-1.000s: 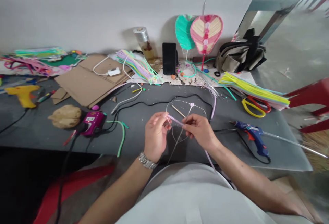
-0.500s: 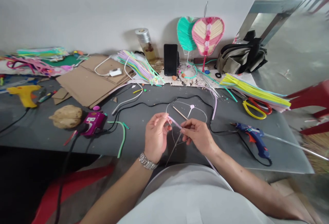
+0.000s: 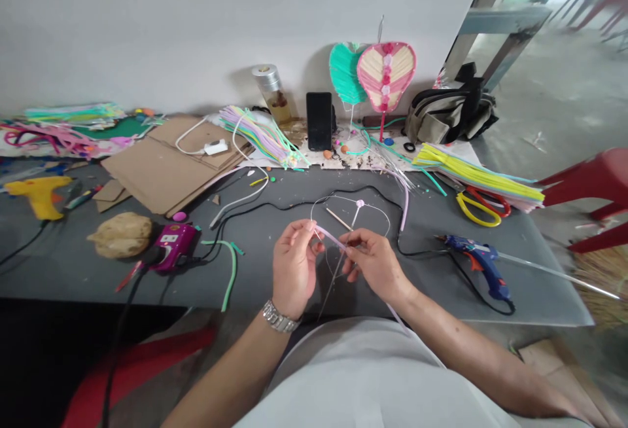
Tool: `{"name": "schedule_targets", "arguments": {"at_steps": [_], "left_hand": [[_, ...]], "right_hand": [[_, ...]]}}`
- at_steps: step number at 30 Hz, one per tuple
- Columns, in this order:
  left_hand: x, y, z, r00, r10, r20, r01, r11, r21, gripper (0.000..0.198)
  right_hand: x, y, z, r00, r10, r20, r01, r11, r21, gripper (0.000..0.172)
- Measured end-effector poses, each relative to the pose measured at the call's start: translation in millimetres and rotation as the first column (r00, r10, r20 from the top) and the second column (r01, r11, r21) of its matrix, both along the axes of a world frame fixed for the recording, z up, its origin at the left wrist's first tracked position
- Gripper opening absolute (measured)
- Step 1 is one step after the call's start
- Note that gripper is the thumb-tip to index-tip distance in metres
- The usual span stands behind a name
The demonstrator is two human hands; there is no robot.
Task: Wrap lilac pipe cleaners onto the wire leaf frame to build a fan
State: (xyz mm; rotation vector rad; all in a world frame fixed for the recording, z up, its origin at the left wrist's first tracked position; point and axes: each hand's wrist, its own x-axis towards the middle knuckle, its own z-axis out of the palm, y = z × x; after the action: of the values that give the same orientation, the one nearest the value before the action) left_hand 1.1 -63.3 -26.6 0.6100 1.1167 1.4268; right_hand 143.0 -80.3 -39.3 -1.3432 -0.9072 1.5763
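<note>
A lilac pipe cleaner [image 3: 330, 236] stretches between my two hands above the table's front part. My left hand [image 3: 294, 264], wearing a metal watch, pinches its upper end between thumb and fingers. Closed on the same strip farther along is my right hand [image 3: 375, 261]; a lilac tail shows below that wrist. Around and behind the fingers lies a thin wire frame [image 3: 360, 203], rounded in outline, with a small lilac knot at its top and a straight stem. Whether the pipe cleaner touches the wire is too fine to tell. A thin wooden stick [image 3: 338, 218] lies within the frame.
To the right are a blue glue gun [image 3: 473, 261] and scissors [image 3: 478, 218]; a purple power socket [image 3: 174, 245] and yellow glue gun [image 3: 39, 194] lie left. A black cable [image 3: 284, 207] crosses the table. Behind stand a phone [image 3: 319, 122] and a pink heart-shaped fan [image 3: 386, 78].
The whole view has shifted slightly, with the table's things a little farther left. Both hands keep their grip on the pipe cleaner, with barely any movement of the fingers.
</note>
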Motion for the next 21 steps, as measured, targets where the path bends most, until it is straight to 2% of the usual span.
{"name": "schedule_targets", "arguments": {"at_steps": [10,21], "left_hand": [[-7,-1,-3.7,1.0,-0.011,-0.016,0.011,1.0,0.014,0.031],[-14,1,-6.3,0.998,-0.038,-0.046,0.039,0.999,0.024,0.03]], "right_hand": [[-5,-2,-0.5,0.999,-0.043,0.009,0.042,0.999,0.028,0.029],[-8,-1,-4.6,0.999,-0.036,0.022,0.035,0.998,0.048,0.026]]}}
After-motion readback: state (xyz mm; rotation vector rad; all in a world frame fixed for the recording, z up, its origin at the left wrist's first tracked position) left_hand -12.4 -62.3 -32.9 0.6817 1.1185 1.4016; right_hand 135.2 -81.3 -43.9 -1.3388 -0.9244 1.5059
